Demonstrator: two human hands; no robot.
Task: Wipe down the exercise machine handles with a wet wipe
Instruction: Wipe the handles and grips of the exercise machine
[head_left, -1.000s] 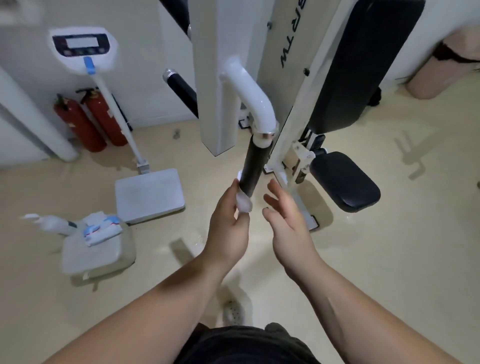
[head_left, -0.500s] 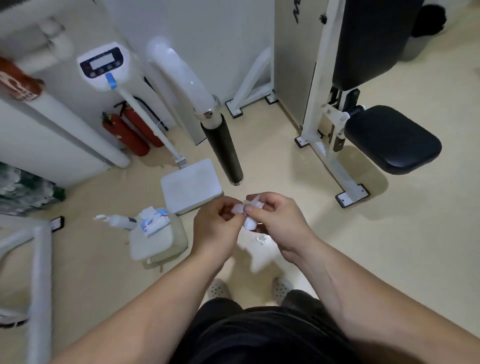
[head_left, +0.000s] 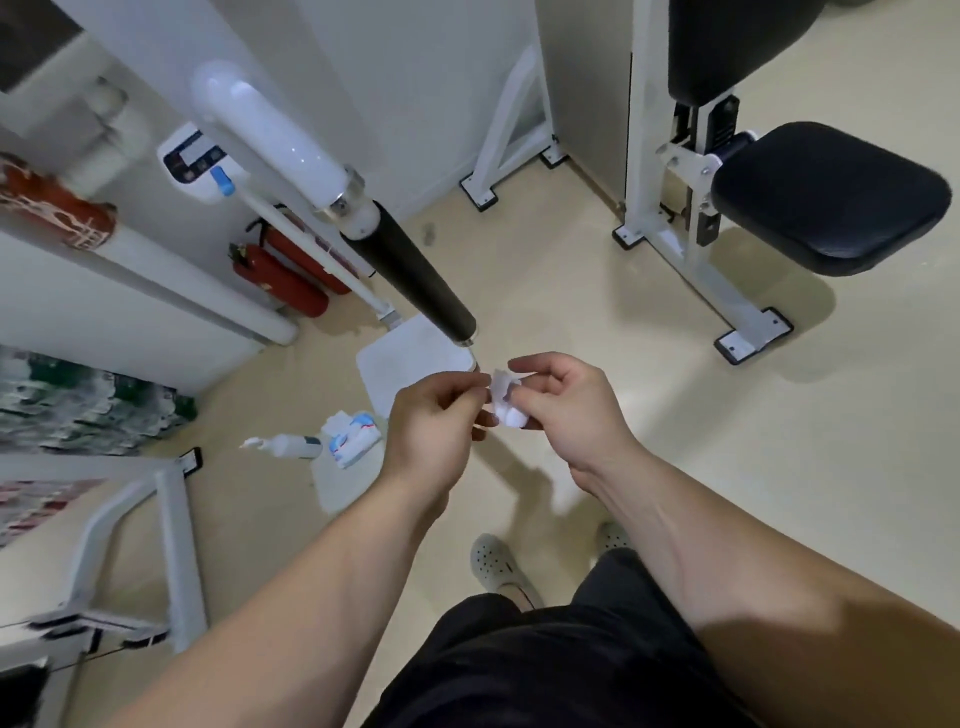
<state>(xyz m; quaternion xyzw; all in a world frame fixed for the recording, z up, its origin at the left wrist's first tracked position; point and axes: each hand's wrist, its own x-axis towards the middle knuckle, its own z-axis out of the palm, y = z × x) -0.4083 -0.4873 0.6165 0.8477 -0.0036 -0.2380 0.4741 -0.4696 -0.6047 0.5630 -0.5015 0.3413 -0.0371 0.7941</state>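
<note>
The wet wipe (head_left: 505, 402) is pinched as a crumpled wad between the left hand (head_left: 431, 423) and the right hand (head_left: 569, 410). Both hands are held with fingers curled and fingertips nearly meeting. The wipe appears to be under refolding. A clean, damp face is best turned outward and spread flat before it is wrapped round the black handle (head_left: 413, 280), which hangs just above and beyond the left hand, not touched by either.

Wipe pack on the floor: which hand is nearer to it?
Left. The left hand is just right of the wipe pack in the picture, pinching the wet wipe; the right hand is farther right, on the wipe's other side, also holding it.
</note>
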